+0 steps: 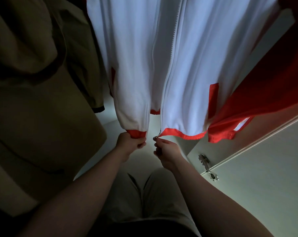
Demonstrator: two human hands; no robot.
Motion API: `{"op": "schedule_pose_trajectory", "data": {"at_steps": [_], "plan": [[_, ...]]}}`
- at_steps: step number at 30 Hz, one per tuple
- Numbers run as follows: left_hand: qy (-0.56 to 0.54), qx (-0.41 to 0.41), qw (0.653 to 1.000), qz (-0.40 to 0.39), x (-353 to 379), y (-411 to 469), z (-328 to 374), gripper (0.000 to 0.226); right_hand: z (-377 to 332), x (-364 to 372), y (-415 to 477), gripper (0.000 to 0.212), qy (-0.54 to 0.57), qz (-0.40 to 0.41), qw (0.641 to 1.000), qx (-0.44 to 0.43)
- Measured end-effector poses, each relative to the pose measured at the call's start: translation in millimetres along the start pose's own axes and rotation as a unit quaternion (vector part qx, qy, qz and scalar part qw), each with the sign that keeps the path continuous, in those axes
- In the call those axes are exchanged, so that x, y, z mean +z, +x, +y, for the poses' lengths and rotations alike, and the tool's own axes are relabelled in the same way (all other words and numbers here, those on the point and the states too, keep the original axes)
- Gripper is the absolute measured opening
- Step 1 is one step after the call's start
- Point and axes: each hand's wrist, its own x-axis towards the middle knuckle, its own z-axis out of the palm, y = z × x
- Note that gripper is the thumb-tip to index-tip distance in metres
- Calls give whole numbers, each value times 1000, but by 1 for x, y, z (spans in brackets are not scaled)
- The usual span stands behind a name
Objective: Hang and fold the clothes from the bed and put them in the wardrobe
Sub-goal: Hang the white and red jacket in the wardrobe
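Shadow swallows much of the lower frame, so the forearms and the beige trousers [136, 194] below them show only dimly. The white zip jacket [187, 65] hangs inside the wardrobe [110, 120]. Its collar, shoulders and whatever carries it are cut off by the top edge, leaving only the front panels and the orange-red hem band [184, 135] in view. Its orange-red sleeve [247, 108] drops at the right, the upper part lost in darkness.

The left grip [129, 144] is closed around the band at the foot of the left panel, fingers curled over the fabric. The right grip [167, 153] pinches the small metal zipper pull [154, 138] at the foot of the right panel, though blur hides how the fingertips sit on it. The two panels hang apart at the bottom, and the zipper teeth [174, 48] run up the right one.

An olive garment [33, 82] hangs just beside the jacket, filling the left side. At the right stands the open white wardrobe door [264, 185], with a metal hinge [207, 165] fixed to it.
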Motion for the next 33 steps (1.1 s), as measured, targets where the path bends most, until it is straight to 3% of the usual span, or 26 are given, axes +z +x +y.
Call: {"op": "schedule_pose_trajectory", "data": {"at_steps": [7,12,18,22,26,33], "plan": [[-8,108,993,54,3,-12,13,17,-7,11,-15,9,136,-28,988,70],[-72,146,986,42,5,-18,31,18,-24,24,-24,9,212,-26,968,132],[-96,146,983,50,7,-20,35,25,-33,38,-33,25,232,-27,964,125],[-88,153,983,59,5,-21,36,27,-36,41,-36,23,221,-21,969,110],[-54,174,981,64,3,-23,34,17,-37,42,-39,25,211,-17,972,103],[31,211,975,60,-7,-22,34,22,-37,44,-42,27,193,9,976,98]]}}
